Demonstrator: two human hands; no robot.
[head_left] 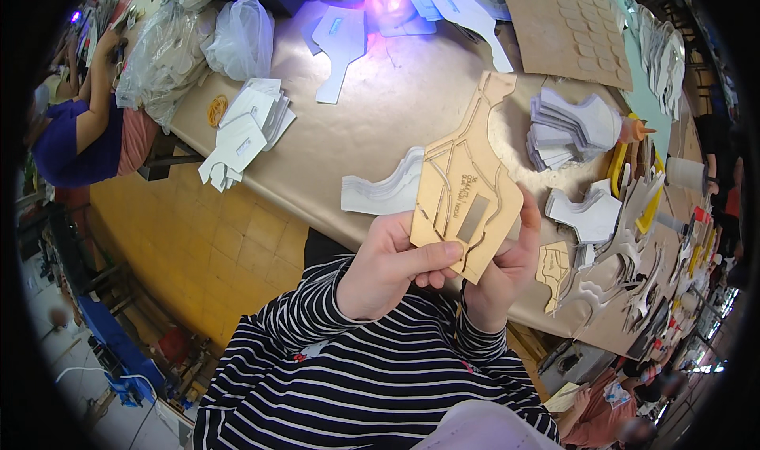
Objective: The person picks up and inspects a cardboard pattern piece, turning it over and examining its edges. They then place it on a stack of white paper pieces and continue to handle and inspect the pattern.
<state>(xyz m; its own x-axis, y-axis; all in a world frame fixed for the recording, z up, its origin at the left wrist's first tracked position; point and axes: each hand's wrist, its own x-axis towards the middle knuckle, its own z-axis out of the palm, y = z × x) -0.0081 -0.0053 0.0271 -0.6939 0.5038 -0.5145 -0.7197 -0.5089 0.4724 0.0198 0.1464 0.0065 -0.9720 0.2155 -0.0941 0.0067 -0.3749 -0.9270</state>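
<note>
A flat tan template (pixel 463 169), shaped like a shoe upper piece with curved slots and a small rectangular window, is raised above the table's front edge. My left hand (pixel 396 260) pinches its lower left corner, thumb across the front face. My right hand (pixel 503 280) grips the lower right edge from behind, a finger reaching up along the side; part of that hand is hidden by the template. Just behind the template lies a stack of white cut pieces (pixel 380 189). A smaller tan template (pixel 554 272) rests right of my right hand.
The table (pixel 340 141) has a brown covering. White stacks (pixel 245 129) lie left, others (pixel 574 125) right, near an orange-tipped bottle (pixel 637 129). Plastic bags (pixel 241 38) and a tan board (pixel 566 26) are at the back. Another person (pixel 83 133) works at the far left.
</note>
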